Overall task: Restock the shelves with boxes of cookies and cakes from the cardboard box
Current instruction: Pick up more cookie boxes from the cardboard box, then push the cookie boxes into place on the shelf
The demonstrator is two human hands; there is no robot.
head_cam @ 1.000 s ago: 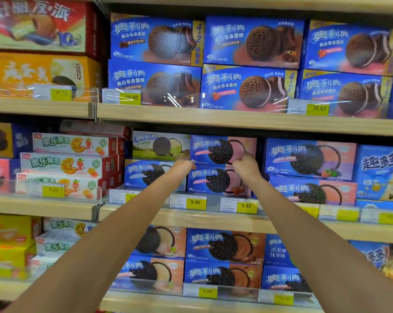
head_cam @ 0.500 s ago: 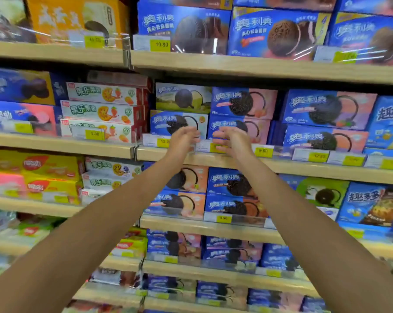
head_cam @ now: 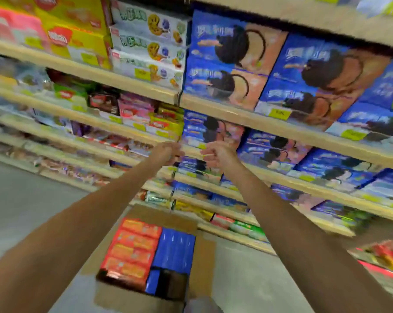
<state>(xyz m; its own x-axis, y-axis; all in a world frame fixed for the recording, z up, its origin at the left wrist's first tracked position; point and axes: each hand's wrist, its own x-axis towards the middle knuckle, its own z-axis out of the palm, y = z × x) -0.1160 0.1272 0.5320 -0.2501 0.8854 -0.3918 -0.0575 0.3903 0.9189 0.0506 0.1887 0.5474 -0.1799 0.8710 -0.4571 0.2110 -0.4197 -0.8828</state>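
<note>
An open cardboard box [head_cam: 201, 265] stands on the floor below my arms. Inside it lie several red-orange boxes [head_cam: 132, 249] on the left and several blue boxes [head_cam: 174, 250] on the right. My left hand [head_cam: 166, 152] and my right hand [head_cam: 218, 153] hang in the air in front of the shelves, above the carton, close together, fingers loosely curled, holding nothing. Blue cookie boxes [head_cam: 234, 64] fill the shelves [head_cam: 247, 116] ahead and to the right. The picture is blurred.
White cake boxes [head_cam: 148, 46] and yellow boxes [head_cam: 78, 39] sit on the upper left shelf. Lower shelves carry mixed small packs [head_cam: 134, 114]. Grey floor [head_cam: 21, 206] lies left of the carton.
My view has swung down from the shelves to the carton on the floor. Both hands have pulled back from the blue boxes on the shelf and are lower, holding nothing.
</note>
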